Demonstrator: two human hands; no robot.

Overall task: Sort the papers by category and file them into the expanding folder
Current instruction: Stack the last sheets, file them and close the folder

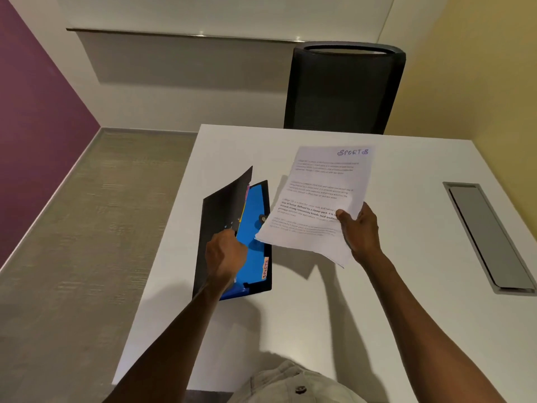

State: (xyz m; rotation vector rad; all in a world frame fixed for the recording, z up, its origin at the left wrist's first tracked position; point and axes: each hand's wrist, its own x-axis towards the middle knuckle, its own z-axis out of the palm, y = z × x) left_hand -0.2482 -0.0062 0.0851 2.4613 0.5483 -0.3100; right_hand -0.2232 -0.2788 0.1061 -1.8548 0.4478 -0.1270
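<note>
A black expanding folder [218, 210] lies on the left part of the white table [319, 301]. Its front flap is lifted and a blue divider [252, 205] shows inside, with an orange tab [265, 267] marked "SPORTS". My left hand [225, 253] grips the raised flap at its lower edge and holds it up. My right hand [360, 228] pinches a white printed sheet [319, 196] by its lower right edge. The sheet hangs above the table just right of the folder, headed "SPORTS" in blue handwriting, and its lower left corner overlaps the blue divider.
A black mesh chair [343, 88] stands behind the table's far edge. A grey cable hatch [491, 237] is set into the table at the right. The table's left edge drops to a carpeted floor [87, 228]. Purple and yellow walls close in both sides.
</note>
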